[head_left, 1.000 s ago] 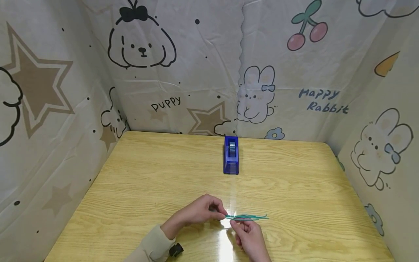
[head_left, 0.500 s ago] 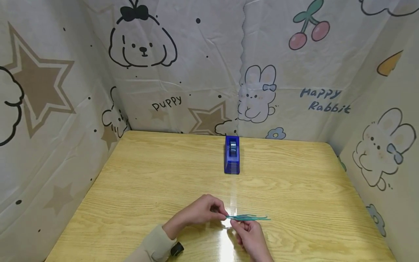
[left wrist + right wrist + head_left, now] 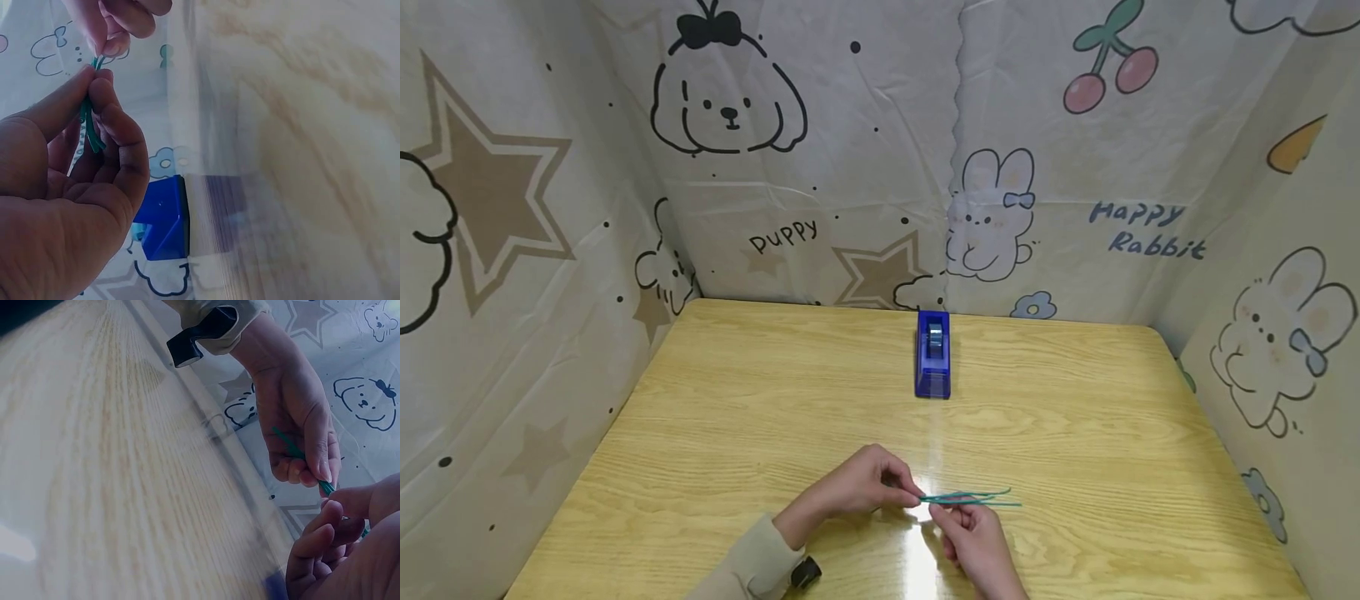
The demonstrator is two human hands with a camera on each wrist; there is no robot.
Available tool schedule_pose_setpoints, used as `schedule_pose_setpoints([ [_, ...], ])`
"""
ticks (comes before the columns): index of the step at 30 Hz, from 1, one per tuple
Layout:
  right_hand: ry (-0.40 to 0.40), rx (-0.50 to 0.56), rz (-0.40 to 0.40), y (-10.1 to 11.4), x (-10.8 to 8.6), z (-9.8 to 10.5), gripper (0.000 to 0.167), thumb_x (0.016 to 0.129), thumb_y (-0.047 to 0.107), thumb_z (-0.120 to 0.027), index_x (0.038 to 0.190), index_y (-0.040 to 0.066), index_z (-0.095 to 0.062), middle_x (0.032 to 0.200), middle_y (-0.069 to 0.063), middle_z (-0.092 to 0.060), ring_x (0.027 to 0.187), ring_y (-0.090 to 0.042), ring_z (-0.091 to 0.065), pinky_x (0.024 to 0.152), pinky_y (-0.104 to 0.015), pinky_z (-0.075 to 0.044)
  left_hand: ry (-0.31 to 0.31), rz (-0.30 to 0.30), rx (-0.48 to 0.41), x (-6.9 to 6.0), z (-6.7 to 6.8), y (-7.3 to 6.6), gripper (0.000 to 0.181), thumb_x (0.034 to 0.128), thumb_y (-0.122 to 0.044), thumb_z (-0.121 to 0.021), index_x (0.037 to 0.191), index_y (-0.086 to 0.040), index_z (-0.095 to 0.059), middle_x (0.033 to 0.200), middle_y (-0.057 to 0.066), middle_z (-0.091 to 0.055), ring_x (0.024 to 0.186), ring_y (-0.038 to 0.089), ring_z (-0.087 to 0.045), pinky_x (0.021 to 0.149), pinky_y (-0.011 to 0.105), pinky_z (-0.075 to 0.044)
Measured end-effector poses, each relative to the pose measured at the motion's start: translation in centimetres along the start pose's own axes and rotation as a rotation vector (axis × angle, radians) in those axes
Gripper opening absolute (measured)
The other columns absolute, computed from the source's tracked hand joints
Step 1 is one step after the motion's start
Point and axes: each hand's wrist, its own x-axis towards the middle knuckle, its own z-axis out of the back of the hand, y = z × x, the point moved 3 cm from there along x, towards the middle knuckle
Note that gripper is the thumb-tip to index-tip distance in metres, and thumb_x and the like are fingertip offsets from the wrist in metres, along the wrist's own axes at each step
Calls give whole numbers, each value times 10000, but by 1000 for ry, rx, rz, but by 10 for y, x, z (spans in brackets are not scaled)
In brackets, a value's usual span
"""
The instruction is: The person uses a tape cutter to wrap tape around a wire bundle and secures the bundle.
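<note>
A bundle of thin green strands (image 3: 942, 499) spans both hands low over the table, its loose ends spreading to the right. My left hand (image 3: 868, 481) pinches the bundle's left end between thumb and forefinger. Short tails of the strands (image 3: 89, 125) stick out inside the curled left fingers, as the left wrist view shows. Close beside it, my right hand (image 3: 977, 542) pinches the same strands with thumb and forefinger, palm side partly up. In the right wrist view, the fingertips of the left hand (image 3: 294, 419) and right hand (image 3: 356, 550) nearly meet on the bundle.
A blue tape dispenser (image 3: 933, 358) stands upright at the table's back edge, beyond the hands. The wood-grain table (image 3: 760, 375) is bordered by a printed cloth (image 3: 865, 100) at the back and sides. A black strap (image 3: 806, 573) sits by the left sleeve.
Both hands keep their pinch on the strands and stay almost in place. The strands' free right ends have shifted and spread slightly apart. The whole head view has drifted a little.
</note>
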Motion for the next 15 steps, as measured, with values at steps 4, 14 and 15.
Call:
schedule_pose_setpoints([
  [4,15,-1,-5,0,0,0,309,959,156,-726,876,-118,-611,550,16,-483,463,-69,-421,436,-170,-331,-1,-14,28,2,-1,1,65,889,-97,-816,861,-43,-790,845,81,-781,708,31,-669,678,179,-542],
  [14,33,-9,17,0,-1,0,279,965,150,-719,946,-117,-640,535,33,-479,456,-64,-424,433,-171,-330,-1,-11,41,6,-2,5,115,883,-117,-829,787,-94,-771,782,-5,-766,653,11,-638,621,156,-499],
  [15,31,-9,16,0,-1,0,280,964,149,-720,950,-119,-640,536,33,-481,457,-64,-422,433,-170,-328,2,-13,37,6,-2,5,115,886,-117,-826,789,-92,-771,786,10,-770,654,15,-641,622,156,-499],
])
